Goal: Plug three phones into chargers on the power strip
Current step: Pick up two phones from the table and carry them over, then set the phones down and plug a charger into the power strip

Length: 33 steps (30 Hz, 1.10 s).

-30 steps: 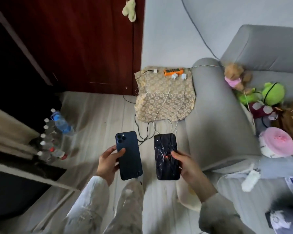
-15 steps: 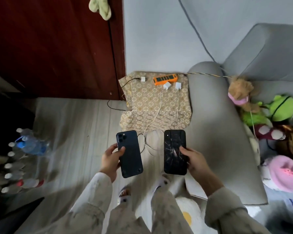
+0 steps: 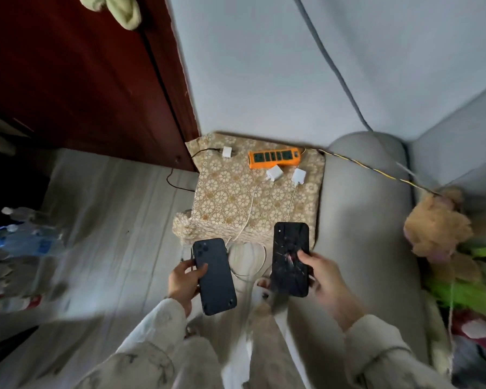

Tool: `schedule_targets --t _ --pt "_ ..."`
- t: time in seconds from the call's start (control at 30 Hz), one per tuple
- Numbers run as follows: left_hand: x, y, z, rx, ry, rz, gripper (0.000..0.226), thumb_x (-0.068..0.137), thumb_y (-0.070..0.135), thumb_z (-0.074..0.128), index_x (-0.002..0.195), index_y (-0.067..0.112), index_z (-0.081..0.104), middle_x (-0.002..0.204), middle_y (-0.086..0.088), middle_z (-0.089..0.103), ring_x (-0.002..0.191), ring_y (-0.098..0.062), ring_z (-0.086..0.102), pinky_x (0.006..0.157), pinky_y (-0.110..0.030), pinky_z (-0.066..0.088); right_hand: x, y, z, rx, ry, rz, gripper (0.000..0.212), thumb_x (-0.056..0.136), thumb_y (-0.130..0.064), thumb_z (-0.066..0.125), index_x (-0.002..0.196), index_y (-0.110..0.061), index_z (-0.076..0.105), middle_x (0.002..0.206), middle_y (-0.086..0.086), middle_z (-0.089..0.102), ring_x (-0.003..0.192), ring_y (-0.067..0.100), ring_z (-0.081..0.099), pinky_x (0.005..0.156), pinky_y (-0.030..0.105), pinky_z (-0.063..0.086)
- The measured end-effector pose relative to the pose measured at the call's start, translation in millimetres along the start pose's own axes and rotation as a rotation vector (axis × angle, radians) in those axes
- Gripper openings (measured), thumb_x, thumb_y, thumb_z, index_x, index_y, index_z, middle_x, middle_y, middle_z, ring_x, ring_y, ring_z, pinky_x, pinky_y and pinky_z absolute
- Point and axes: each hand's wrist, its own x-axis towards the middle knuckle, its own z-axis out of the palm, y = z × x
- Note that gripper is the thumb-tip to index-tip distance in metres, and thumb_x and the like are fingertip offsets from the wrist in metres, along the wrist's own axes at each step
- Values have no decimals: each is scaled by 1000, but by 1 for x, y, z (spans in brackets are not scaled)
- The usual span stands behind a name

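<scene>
Currently the left hand (image 3: 184, 279) grips a dark blue phone (image 3: 215, 276), back up, and the right hand (image 3: 324, 276) grips a black phone with a cracked back (image 3: 291, 258). At 12 o'clock from them, an orange power strip (image 3: 274, 157) lies on a patterned cloth (image 3: 225, 197). Two white chargers (image 3: 274, 173) lie unplugged just at its 6 o'clock; a third (image 3: 227, 151) lies at its 9 o'clock.

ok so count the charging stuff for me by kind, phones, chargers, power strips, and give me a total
Phones: 2, a blue phone in the left hand and a cracked phone in the right hand
Chargers: 3, all white, loose on the cloth
Power strips: 1, orange
Total: 6
</scene>
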Motion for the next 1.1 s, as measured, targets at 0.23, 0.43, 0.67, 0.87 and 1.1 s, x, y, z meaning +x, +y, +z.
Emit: schedule_targets --t 0.23,0.43,0.67,0.87,1.1 --pt "123 24 66 97 139 59 22 84 4 60 105 9 57 87 -7 61 63 -17 55 45 -23 47 152 -21 33 -184 88 -36 29 82 -7 65 110 -1 64 102 16 66 85 26 59 69 32 49" --pt "237 56 104 242 188 160 26 83 10 63 106 20 56 89 -6 59 67 -17 53 44 -23 45 257 -17 68 -100 86 26 32 85 -13 63 116 -4 59 103 6 65 74 13 57 51 23 44" --pt "279 56 140 333 103 134 29 83 12 63 112 16 59 102 -10 62 80 -23 59 63 -30 51 286 -10 76 -269 107 -89 30 91 -14 54 120 -8 59 121 10 64 106 26 61 91 44 51" --pt "284 66 153 775 126 365 34 88 12 54 121 10 55 119 -18 55 105 -35 56 89 -40 46 275 -21 77 -660 123 -185 43 94 -21 49 134 -7 44 128 9 58 97 19 61 60 9 40" --pt "286 70 135 1228 111 512 71 83 42 58 141 24 21 146 -14 27 135 -33 22 107 -54 26 263 -52 93 -1045 89 -398 40 95 -30 44 129 -9 49 129 11 54 116 24 54 91 27 42"
